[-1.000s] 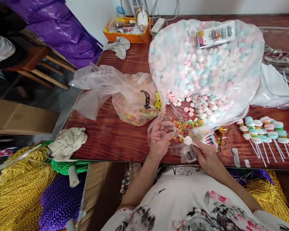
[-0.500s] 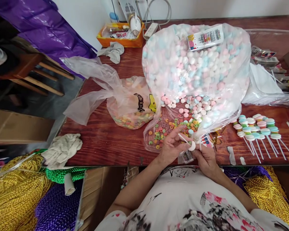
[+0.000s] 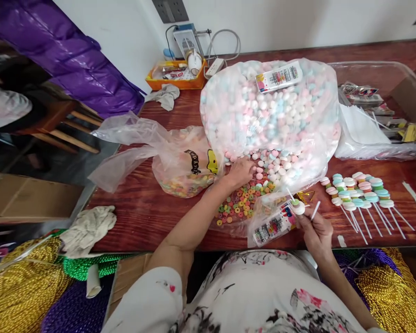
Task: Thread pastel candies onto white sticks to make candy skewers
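Observation:
My right hand (image 3: 316,229) holds a thin white stick (image 3: 296,202) near the table's front edge; a white candy disc and a small green ring sit threaded on it. My left hand (image 3: 241,172) reaches forward to the mouth of the big clear bag (image 3: 270,106) of pink, blue and white candy discs, fingers on the spilled discs (image 3: 275,164). Small coloured candy rings (image 3: 237,206) lie loose on plastic just in front of that hand.
A smaller bag of rings (image 3: 185,171) lies left of the pile. Finished candy sticks (image 3: 358,192) lie in a row at the right. A printed label card (image 3: 272,226) sits by my right hand. An orange tray (image 3: 175,76), a rag (image 3: 88,226) and a clear tub (image 3: 384,99) stand around.
My left hand left the stick and moved forward to the discs at the bag's mouth. My right hand shifted right with the stick, which now carries a green ring beside the white disc.

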`<act>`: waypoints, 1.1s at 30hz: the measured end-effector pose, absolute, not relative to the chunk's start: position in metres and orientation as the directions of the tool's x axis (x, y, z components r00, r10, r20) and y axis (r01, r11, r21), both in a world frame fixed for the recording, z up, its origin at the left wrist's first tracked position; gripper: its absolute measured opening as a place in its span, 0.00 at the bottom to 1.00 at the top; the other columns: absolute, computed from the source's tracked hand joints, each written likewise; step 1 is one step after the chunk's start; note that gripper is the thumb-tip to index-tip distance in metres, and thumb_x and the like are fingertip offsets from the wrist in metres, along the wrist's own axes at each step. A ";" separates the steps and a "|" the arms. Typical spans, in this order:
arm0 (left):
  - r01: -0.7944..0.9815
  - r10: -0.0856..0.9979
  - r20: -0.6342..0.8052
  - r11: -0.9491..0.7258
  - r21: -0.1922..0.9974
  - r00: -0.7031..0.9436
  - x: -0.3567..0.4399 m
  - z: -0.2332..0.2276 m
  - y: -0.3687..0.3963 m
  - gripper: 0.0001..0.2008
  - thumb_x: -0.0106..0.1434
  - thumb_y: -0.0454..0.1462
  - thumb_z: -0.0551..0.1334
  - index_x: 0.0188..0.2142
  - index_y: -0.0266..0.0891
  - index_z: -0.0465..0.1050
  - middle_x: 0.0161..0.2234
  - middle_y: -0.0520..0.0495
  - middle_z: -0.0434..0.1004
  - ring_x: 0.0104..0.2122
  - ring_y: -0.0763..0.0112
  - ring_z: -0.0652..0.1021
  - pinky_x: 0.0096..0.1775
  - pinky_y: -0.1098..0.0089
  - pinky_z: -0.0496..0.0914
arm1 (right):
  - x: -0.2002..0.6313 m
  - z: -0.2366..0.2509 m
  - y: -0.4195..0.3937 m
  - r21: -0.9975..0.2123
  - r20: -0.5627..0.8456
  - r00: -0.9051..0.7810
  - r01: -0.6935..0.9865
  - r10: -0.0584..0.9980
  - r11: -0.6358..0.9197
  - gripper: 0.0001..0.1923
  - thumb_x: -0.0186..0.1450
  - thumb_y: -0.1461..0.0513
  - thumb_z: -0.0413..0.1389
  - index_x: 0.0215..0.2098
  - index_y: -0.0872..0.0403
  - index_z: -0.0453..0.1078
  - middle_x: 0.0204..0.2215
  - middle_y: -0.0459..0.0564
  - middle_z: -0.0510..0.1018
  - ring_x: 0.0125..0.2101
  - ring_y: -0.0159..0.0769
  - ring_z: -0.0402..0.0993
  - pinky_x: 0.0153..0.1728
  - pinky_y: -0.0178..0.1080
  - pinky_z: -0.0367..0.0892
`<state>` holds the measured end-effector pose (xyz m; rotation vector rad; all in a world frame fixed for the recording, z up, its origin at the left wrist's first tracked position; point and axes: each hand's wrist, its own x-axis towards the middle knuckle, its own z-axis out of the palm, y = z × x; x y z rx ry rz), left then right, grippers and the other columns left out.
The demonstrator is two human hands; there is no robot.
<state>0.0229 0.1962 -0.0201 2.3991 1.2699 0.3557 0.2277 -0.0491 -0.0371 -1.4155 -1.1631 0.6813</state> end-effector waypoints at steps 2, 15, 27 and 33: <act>0.728 0.843 0.049 -0.491 0.478 0.536 0.022 -0.022 0.199 0.10 0.62 0.35 0.59 0.33 0.35 0.80 0.36 0.41 0.80 0.39 0.61 0.78 0.46 0.61 0.72 | 0.229 -0.040 -0.054 -0.944 0.225 0.307 0.304 0.925 0.129 0.06 0.69 0.63 0.57 0.41 0.51 0.76 0.21 0.40 0.69 0.21 0.28 0.64 0.25 0.34 0.62; 0.691 0.722 -0.046 -0.640 0.337 0.691 0.045 -0.015 0.174 0.08 0.62 0.30 0.59 0.33 0.33 0.78 0.36 0.36 0.80 0.41 0.58 0.78 0.48 0.59 0.71 | 0.233 -0.042 -0.044 -0.923 0.229 0.285 0.369 0.931 0.114 0.07 0.70 0.60 0.55 0.39 0.53 0.76 0.21 0.42 0.71 0.21 0.30 0.65 0.24 0.33 0.63; 0.466 0.851 0.089 -0.368 0.805 0.517 0.022 0.010 0.156 0.11 0.66 0.36 0.59 0.38 0.34 0.80 0.33 0.44 0.82 0.32 0.66 0.80 0.39 0.65 0.75 | 0.213 -0.029 -0.042 -0.826 0.379 0.146 0.499 0.914 0.262 0.08 0.71 0.62 0.53 0.38 0.53 0.75 0.21 0.43 0.71 0.20 0.30 0.66 0.23 0.33 0.63; -0.450 0.921 -0.178 0.329 0.830 0.346 -0.007 0.032 0.093 0.18 0.53 0.38 0.74 0.44 0.38 0.82 0.32 0.47 0.83 0.26 0.75 0.78 0.29 0.73 0.73 | 0.196 0.001 -0.035 -0.829 0.332 0.035 0.487 0.943 0.274 0.11 0.72 0.63 0.51 0.36 0.53 0.74 0.20 0.42 0.69 0.20 0.29 0.62 0.24 0.33 0.59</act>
